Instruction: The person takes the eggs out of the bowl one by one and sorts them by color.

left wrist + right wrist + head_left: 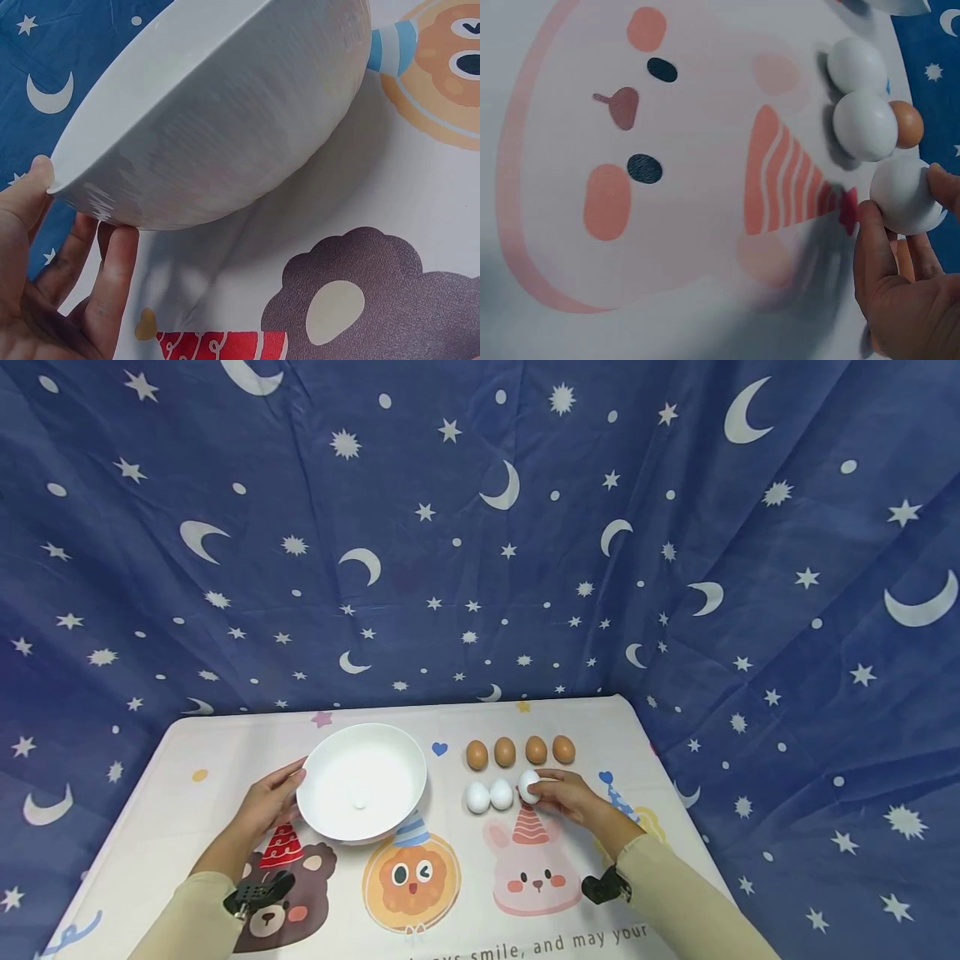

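Along the near edge of the cartoon-printed cloth covering the surface ran one printed line, cut off by the frame, of which only "smile, and may your" could be read. Nothing else bore legible writing.

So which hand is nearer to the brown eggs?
Right. The right hand pinches a white egg just below the brown eggs; the left hand holds the bowl farther left.

4 brown eggs just behind

White, brown and navy
White bowl, white eggs, brown eggs; navy backdrop patterned with white moons and stars.
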A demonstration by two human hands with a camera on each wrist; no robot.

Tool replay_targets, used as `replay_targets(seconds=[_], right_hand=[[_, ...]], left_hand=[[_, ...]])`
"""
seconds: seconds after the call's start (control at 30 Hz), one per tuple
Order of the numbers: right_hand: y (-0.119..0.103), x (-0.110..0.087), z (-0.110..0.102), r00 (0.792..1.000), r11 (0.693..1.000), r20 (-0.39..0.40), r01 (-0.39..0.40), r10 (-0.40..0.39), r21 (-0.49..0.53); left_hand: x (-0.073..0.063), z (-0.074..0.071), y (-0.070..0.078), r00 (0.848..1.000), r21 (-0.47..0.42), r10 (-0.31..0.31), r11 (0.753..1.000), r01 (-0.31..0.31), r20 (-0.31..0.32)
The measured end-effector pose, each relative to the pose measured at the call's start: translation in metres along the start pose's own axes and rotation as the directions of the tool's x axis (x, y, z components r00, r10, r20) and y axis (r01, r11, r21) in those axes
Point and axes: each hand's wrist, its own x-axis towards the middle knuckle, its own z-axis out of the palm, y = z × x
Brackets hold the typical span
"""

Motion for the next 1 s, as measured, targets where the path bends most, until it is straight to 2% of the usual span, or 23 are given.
replay_targets(seconds=[0.2,0.7,1.0], right_hand=[[0.009,0.003,0.001,0.998,1.0,-0.059,-0.014,0.013,-0.014],[0.015,0.006,0.008,0.998,0.999,-0.064,0.027,-0.03,-0.035],[0.015,0.006,0.009,0.995,0.997,-0.098,0.009,-0.017,-0.08]], left_hand=[[0.002,-0.001,-0.002,1.0,-0.015,-0.01,1.0,0.01,0.004],[0.001,-0.001,-0.001,1.0,-0.03,-0.015,0.999,0.015,-0.007],[0.001,0.0,0.0,1.0,-0.023,-0.011,1.0,0.01,-0.011]])
